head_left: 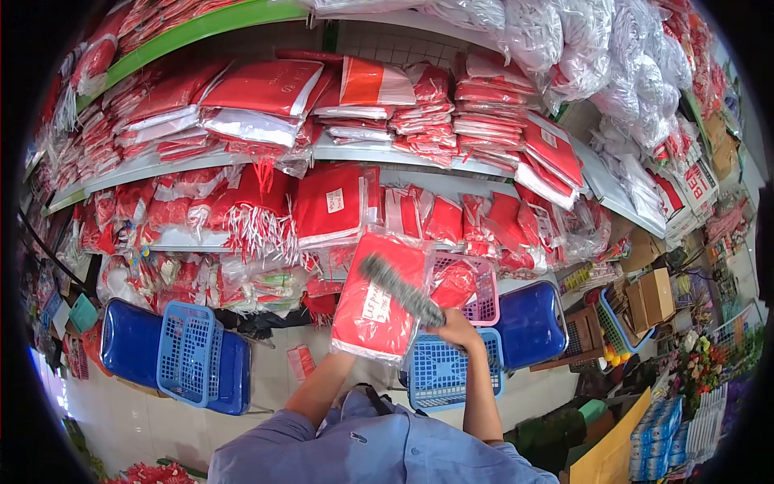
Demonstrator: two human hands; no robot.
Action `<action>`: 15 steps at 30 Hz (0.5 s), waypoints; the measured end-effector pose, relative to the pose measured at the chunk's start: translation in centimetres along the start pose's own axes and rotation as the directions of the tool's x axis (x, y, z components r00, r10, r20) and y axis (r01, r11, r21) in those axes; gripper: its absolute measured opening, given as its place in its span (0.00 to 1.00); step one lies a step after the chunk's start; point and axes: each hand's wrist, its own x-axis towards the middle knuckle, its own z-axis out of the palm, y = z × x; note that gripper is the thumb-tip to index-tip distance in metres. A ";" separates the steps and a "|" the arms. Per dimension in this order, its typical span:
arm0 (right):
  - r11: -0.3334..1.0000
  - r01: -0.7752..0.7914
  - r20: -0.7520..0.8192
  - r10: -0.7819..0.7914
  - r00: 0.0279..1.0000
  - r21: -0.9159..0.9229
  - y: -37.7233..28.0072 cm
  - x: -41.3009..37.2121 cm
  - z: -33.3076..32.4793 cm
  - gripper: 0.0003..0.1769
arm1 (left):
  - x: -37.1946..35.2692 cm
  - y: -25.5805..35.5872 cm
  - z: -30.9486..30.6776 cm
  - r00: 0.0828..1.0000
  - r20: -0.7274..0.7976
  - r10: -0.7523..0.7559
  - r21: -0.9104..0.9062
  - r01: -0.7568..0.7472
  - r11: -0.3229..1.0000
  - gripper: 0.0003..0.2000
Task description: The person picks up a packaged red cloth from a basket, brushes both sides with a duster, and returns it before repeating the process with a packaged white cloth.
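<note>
My left hand (344,356) supports a plastic-wrapped packet of folded red cloth (385,327) from its near edge. Its fingers are hidden under the packet, which carries a white handwritten label. In my right hand (458,329) is a grey fluffy duster (399,289), its fingers closed round the handle. The duster's head lies across the upper part of the packet, in front of the shelves.
Shelves ahead hold stacked red packets (258,89) and bagged red cloth. Blue baskets (187,351) stand on both sides, with a pink basket (486,294) behind the packet. A small red packet (301,362) lies on the tiled floor. Cardboard boxes (651,294) are at right.
</note>
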 end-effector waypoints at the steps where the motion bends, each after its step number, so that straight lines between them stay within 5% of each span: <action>1: 0.999 0.051 -0.157 -0.051 0.986 -0.003 1.9 1.2 0.8 0.23 | 0.2 0.0 0.1 1.000 0.003 -0.002 0.000 0.002 1.000 0.19; 2: 0.995 0.102 -0.311 -0.102 0.945 -0.014 2.5 1.9 1.0 0.23 | 0.5 0.0 0.3 1.000 0.006 -0.002 0.002 0.002 1.000 0.19; 3: 0.994 0.107 -0.265 -0.102 0.959 0.006 3.1 2.1 1.1 0.22 | 0.6 0.0 0.3 1.000 0.007 -0.005 0.003 0.005 1.000 0.18; 7: 0.969 0.245 0.293 -0.225 0.929 -0.032 0.5 0.3 0.0 0.22 | 1.7 0.1 1.0 1.000 0.018 -0.005 0.015 0.004 1.000 0.18; 10: 0.986 0.145 0.147 -0.132 0.980 -0.081 0.1 -0.2 -1.1 0.21 | 2.5 0.1 1.7 1.000 0.025 -0.006 0.025 0.006 1.000 0.18; 11: 0.990 0.103 -0.019 -0.105 0.994 -0.098 4.8 1.9 0.1 0.20 | 2.7 0.0 1.9 1.000 0.026 -0.010 0.030 0.009 1.000 0.18; 14: 0.999 -0.007 -0.410 -0.011 0.912 -0.044 4.9 2.5 -0.3 0.18 | 3.6 -0.3 2.6 0.999 0.032 -0.017 0.042 0.015 0.999 0.18; 15: 1.000 -0.016 -0.361 0.007 0.932 -0.020 4.7 2.3 -0.4 0.18 | 3.9 -0.4 2.8 0.999 0.035 -0.020 0.043 0.019 0.999 0.18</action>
